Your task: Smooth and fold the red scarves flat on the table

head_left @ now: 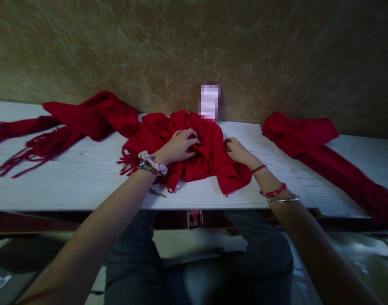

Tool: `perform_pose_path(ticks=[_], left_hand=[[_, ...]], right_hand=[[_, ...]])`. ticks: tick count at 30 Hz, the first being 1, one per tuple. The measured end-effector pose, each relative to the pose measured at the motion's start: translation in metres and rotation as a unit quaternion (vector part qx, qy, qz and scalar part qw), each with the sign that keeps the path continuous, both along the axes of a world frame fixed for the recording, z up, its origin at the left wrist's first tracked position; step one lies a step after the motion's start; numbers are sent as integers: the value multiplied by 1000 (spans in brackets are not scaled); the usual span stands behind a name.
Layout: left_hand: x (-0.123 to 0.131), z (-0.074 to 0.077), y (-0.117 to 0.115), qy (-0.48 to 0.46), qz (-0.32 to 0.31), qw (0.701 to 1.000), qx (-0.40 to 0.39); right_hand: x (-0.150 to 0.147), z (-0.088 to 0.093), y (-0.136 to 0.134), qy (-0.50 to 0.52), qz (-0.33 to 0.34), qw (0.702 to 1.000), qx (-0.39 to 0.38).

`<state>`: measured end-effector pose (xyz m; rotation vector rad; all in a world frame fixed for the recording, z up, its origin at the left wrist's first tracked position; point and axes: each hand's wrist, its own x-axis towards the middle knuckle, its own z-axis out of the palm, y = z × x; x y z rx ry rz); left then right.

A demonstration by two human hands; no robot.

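A crumpled red scarf point(209, 156) lies bunched in the middle of the white table point(69, 182). My left hand point(179, 146) rests on top of the bunch with its fingers curled into the cloth. My right hand point(236, 150) grips the scarf's right side, fingers closed on a fold. Red fringe point(128, 163) hangs out from the scarf near my left wrist, which wears a scrunchie and a bracelet.
Another red scarf point(85, 116) with long fringe sprawls across the table's left. A third red scarf point(311, 142) lies flat at the right. A small blurred object point(209, 101) stands against the marbled wall. My knees sit below the table's front edge.
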<state>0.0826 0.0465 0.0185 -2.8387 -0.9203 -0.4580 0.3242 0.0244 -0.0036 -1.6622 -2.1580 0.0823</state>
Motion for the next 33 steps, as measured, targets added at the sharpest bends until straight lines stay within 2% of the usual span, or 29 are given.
perform_pose_path(ticks=[3,6,9,11,12,14,16,17,18,19,21,22,24,25,27,28,31,33], left_hand=[[1,1,-4,-16,-32,999,5],[5,-1,-5,10,-47,999,-17],[10,-3,-2,38,-28,999,-26],[9,-3,2,42,-16,999,-14],[6,-2,5,40,-9,999,-5],[-7,0,12,27,35,999,18],[-27,4,18,8,119,992,37],[-38,6,21,-2,155,987,43],[-49,9,23,-13,190,981,46],[-57,13,24,-19,218,975,46],[-67,21,22,-36,259,964,40],[-66,25,19,-51,257,964,32],[-55,31,10,-89,190,978,6],[-47,32,4,-102,132,986,-10],[-26,27,-7,-88,25,995,-42],[-16,23,-11,-71,-1,996,-56],[6,4,-15,26,-36,995,-93],[13,-6,-12,63,-40,992,-97]], right_hand=[[-6,-2,-3,-61,-18,998,-22],[-11,1,-5,-58,-25,998,-21],[-8,7,-3,0,-45,999,17],[1,13,-1,77,-99,989,81],[8,16,0,122,-138,975,125],[25,23,1,205,-216,926,231],[42,29,0,257,-258,874,320],[48,31,-2,270,-259,861,344],[52,33,-3,275,-245,864,344],[53,34,-5,273,-212,883,318],[49,34,-11,242,-81,948,190],[43,34,-14,212,3,971,107],[31,34,-19,154,140,978,-16],[25,33,-21,137,175,974,-37],[19,32,-22,125,178,976,-12],[19,31,-21,122,158,980,16],[29,24,-16,98,64,990,73],[36,17,-12,62,10,996,58]])
